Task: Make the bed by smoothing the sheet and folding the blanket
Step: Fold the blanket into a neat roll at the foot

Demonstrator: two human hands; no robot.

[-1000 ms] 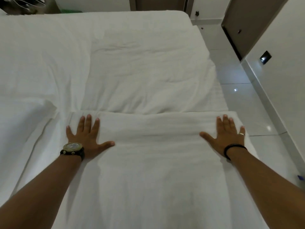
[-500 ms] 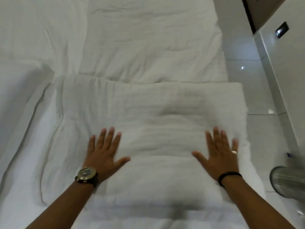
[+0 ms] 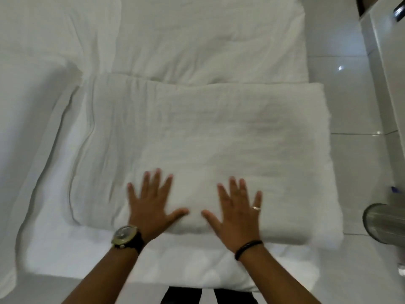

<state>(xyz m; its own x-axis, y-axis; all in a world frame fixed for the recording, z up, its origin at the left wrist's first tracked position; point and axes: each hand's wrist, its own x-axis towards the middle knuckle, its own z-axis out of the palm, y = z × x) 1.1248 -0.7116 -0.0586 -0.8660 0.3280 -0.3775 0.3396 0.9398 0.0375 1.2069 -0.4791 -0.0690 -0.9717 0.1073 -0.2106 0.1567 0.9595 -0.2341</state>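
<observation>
A white blanket (image 3: 208, 132) lies folded into a thick rectangle across the near end of the bed, over the white sheet (image 3: 48, 249). More of the blanket stretches flat beyond the fold toward the far end of the bed. My left hand (image 3: 151, 207), with a watch on the wrist, presses flat on the folded blanket near its front edge, fingers spread. My right hand (image 3: 236, 211), with a ring and a dark wristband, presses flat beside it, thumbs almost meeting.
A second white cover (image 3: 28, 106) lies on the left part of the bed. Glossy white floor tiles (image 3: 350, 161) run along the right side. A round metal bin (image 3: 383, 224) stands on the floor at the right, beside a white wall (image 3: 385, 62).
Both hands slid back along the blanket toward me and came closer together. The view tilted further down, bringing the bed's front edge and the metal bin into sight.
</observation>
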